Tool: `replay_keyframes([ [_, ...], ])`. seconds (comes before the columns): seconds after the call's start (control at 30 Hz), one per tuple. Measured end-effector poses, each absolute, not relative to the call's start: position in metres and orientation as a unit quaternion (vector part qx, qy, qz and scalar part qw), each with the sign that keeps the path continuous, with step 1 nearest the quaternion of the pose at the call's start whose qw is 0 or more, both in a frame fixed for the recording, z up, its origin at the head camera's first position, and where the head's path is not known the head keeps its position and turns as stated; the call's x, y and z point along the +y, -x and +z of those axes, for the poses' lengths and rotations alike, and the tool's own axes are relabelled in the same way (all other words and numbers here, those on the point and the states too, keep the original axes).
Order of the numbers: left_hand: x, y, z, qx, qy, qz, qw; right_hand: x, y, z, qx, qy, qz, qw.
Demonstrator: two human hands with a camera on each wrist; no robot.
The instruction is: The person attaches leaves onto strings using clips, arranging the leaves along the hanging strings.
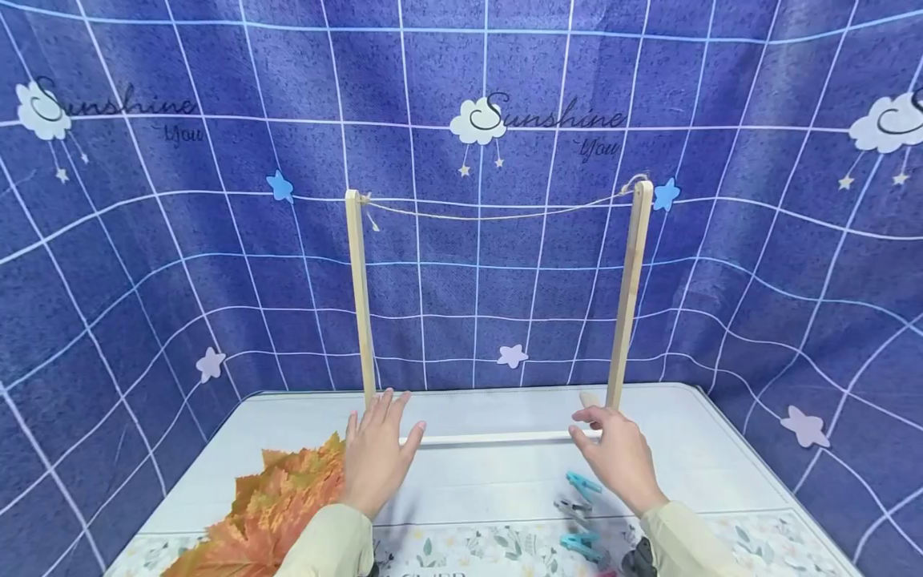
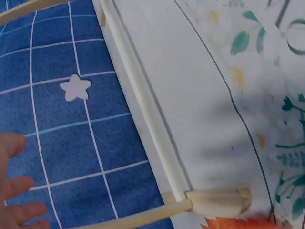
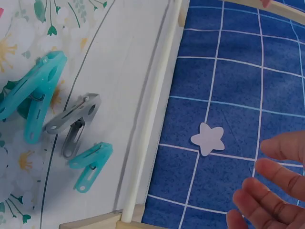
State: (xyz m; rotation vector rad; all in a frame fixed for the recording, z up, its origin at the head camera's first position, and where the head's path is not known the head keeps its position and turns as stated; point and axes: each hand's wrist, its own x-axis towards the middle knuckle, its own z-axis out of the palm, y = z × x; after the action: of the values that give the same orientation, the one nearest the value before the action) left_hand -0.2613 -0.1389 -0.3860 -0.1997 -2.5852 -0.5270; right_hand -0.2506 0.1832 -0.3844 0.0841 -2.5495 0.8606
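A wooden frame (image 1: 358,272) stands in the middle of the head view, with a left post (image 1: 363,336), a right post (image 1: 627,312), a white bar (image 1: 497,437) low between them and a thin string (image 1: 479,217) sagging between their tops. The left hand (image 1: 382,461) is at lower centre-left, over the foot of the left post, its fingers spread and nothing between them. The right hand (image 1: 622,457), at lower centre-right by the foot of the right post, has its fingers apart and loosely bent, likewise holding nothing. Whether either hand touches the wood I cannot tell. Orange and green leaves (image 1: 281,505) lie in a pile at lower left, just beside the left hand and partly behind the sleeve (image 1: 328,541). Left of the right hand, at lower right of centre, a teal peg (image 1: 582,485), a grey peg (image 1: 573,506) and another teal peg (image 1: 580,545) lie in a row on the white table (image 1: 469,481), whose near part has a flower print. A blue cloth (image 1: 447,80) with white grid lines, clouds and stars fills the upper part of the frame
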Motion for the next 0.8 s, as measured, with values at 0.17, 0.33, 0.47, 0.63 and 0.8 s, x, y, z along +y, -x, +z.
replay_keyframes([
  [0.17, -0.151, 0.260, -0.387, -0.927, 0.083, -0.215, 0.297, 0.188, 0.247, -0.382, -0.922, -0.028, 0.325, 0.206],
  [0.33, -0.161, 0.259, -0.387, -0.922, 0.074, -0.212, 0.314, 0.195, 0.245, -0.384, -0.919, -0.032, 0.340, 0.196],
  [0.47, -0.168, 0.254, -0.385, -0.923, 0.065, -0.214, 0.313, 0.199, 0.244, -0.389, -0.908, -0.049, 0.364, 0.201],
  [0.63, -0.176, 0.247, -0.382, -0.925, 0.061, -0.216, 0.306, 0.202, 0.241, -0.395, -0.891, -0.083, 0.391, 0.215],
  [0.8, -0.185, 0.244, -0.385, -0.926, 0.057, -0.219, 0.301, 0.206, 0.239, -0.403, -0.881, -0.095, 0.418, 0.201],
])
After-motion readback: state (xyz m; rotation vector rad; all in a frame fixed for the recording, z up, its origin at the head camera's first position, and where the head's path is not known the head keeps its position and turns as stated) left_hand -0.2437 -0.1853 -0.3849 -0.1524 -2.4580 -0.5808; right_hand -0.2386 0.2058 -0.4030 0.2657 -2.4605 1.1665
